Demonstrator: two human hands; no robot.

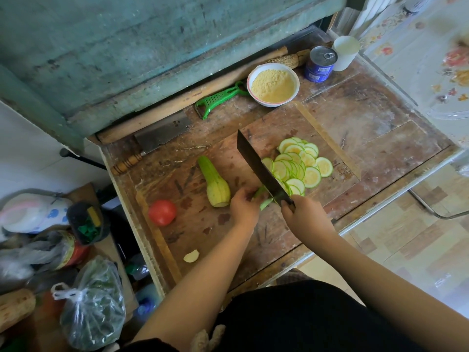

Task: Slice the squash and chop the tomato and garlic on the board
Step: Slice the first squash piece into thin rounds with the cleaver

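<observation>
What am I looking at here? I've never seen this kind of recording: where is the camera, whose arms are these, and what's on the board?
There is no machine: a person wears one camera on the head, looking down at their own arms. The right hand grips a cleaver; the left hand holds the last green piece of squash against the blade. On the wooden board lie a pile of squash slices, a second unsliced squash piece, a whole tomato and a garlic clove. Behind stand a bowl of yellow flour, a green peeler and a can.
</observation>
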